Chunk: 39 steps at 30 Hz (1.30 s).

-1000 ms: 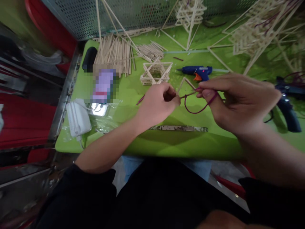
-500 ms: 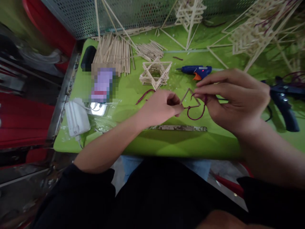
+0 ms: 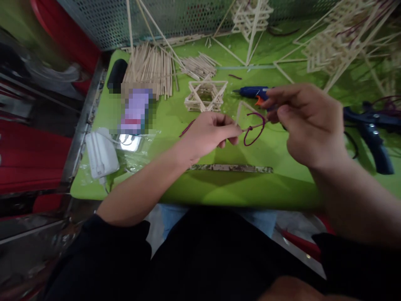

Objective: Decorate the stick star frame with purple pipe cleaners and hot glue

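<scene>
Just right of centre in the frame, a small triangle of thin wooden sticks (image 3: 238,113) is held over a green counter (image 3: 291,190). The left hand (image 3: 213,131) pinches its left corner between thumb and fingers. A purple cord (image 3: 259,133) is looped around the lower stick, its free end curling upward. The right hand (image 3: 313,125) has its fingers bent together near the triangle's right corner; whether they grip anything, I cannot tell. For neat threading or knotting, it seems best to keep the left pinch firm but light, since thin sticks may snap, and to draw the cord tail slowly, clear of the blue glue gun (image 3: 250,91) just behind.
</scene>
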Available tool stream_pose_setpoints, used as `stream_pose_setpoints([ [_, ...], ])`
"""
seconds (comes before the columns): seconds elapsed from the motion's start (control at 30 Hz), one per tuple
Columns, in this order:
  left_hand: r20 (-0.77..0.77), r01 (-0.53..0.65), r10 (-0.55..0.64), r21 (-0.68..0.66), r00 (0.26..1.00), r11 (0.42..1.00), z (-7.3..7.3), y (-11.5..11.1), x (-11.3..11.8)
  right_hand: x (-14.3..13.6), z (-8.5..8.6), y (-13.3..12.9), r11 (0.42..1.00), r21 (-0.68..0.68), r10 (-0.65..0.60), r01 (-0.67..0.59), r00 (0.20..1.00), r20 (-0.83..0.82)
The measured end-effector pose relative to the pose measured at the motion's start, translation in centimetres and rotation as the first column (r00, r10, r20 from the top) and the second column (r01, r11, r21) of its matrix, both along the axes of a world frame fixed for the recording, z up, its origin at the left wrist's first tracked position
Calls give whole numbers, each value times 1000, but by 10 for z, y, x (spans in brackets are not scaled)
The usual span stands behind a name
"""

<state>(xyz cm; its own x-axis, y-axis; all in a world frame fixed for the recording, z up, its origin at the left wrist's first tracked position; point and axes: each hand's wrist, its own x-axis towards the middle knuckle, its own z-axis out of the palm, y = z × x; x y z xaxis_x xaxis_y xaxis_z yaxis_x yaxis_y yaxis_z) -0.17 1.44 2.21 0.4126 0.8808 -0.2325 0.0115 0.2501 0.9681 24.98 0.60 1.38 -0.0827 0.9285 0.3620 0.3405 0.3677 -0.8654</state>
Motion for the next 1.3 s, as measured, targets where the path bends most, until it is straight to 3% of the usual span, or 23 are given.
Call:
stream_pose_setpoints([
  [0.07,35,-34,35,-11,999,999,5,0,0,3,3,4,980,-192,51,-59,998,-44],
  [0.13,56,-66,66,-9,996,998,10,1,-1,5,4,6,913,-362,166,-188,982,-90],
  [0.2,63,-92,92,-3,994,996,12,1,-1,6,5,6,835,-454,285,-310,950,-125],
  [0.27,65,-101,100,14,993,995,12,1,-2,5,6,4,799,-478,371,-365,925,-86],
  [0.47,-12,-141,143,131,990,981,1,4,-3,2,11,-2,851,-417,378,-319,923,66],
  [0.67,-130,-141,179,259,975,955,-7,3,-4,3,16,-4,868,-394,350,-303,935,51],
  [0.9,-175,-119,176,294,969,948,-13,3,-2,-2,14,-6,897,-348,298,-272,954,25],
  [1.03,-201,-78,146,314,969,946,-12,1,0,-5,14,-10,933,-304,217,-192,975,50],
  [1.13,-264,-51,164,389,951,920,-10,-2,1,-5,14,-12,944,-282,203,-170,975,93],
  [1.3,-337,-26,243,538,910,843,-10,-7,5,-5,13,-13,918,-325,294,-229,941,169],
])
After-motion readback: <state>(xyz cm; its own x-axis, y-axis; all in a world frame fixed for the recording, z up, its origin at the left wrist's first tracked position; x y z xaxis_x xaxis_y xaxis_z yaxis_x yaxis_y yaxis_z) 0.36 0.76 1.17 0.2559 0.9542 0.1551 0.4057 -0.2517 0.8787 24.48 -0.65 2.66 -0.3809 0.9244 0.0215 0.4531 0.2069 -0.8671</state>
